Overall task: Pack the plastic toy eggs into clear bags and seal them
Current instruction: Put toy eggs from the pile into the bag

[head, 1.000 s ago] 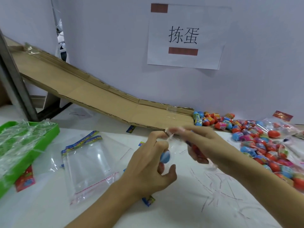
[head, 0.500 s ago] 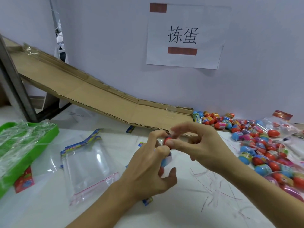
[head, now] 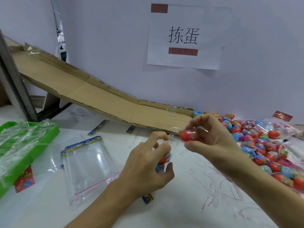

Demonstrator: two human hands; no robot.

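My right hand (head: 212,137) pinches a red toy egg (head: 187,135) just above the mouth of a small clear bag (head: 165,160). My left hand (head: 148,163) grips that bag by its top edge; a red egg and a blue egg show inside it, partly hidden by my fingers. A heap of loose toy eggs (head: 263,150) in red, blue and pink lies on the table to the right. Several empty clear bags (head: 88,168) with coloured headers lie flat to the left of my left hand.
A cardboard ramp (head: 98,99) slopes down from the far left to the egg heap. A green tray (head: 32,142) covered in crinkled plastic sits at the left edge. Filled bags (head: 279,127) lie at the far right. A paper sign (head: 185,37) hangs on the wall.
My right hand has drawn away to the right of the bag's mouth and now shows a red egg pinched in its fingers. The left hand keeps hold of the bag in the same spot.
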